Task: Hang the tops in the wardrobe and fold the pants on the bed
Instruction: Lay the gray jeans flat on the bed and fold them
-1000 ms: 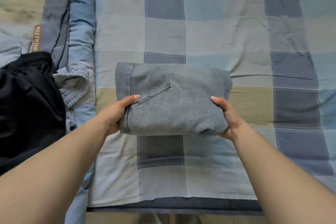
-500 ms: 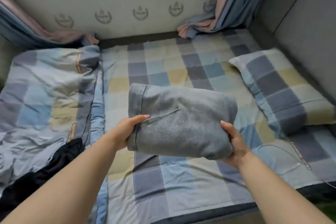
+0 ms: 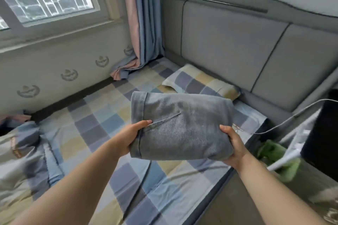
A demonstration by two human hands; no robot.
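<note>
I hold the folded grey pants (image 3: 181, 126) in the air above the checked bed sheet (image 3: 102, 124), clear of the mattress, between the pillow (image 3: 199, 83) ahead and the near edge of the bed.

My left hand (image 3: 128, 138) grips the left end: the thumb lies on top beside the pocket seam and the fingers curl out of sight under the bundle. My right hand (image 3: 233, 144) grips the lower right corner the same way, thumb on top, fingers hidden beneath.

Judged step: carry the finished fold to a resting place on the bed and set it down intact.

Procedure:
1. Keep both grips level, so the layers do not slide apart.
2. Choose a flat patch of sheet, away from the rumpled quilt (image 3: 23, 153) at the left.
3. Lower the far edge first, then the near edge.
4. Draw the fingers out sideways from beneath, not upward, so the bottom layer stays flat.
5. Press the top lightly with flat palms.

Caution: the white cable (image 3: 285, 120) trails across the right corner of the bed; keep the bundle off it.
</note>
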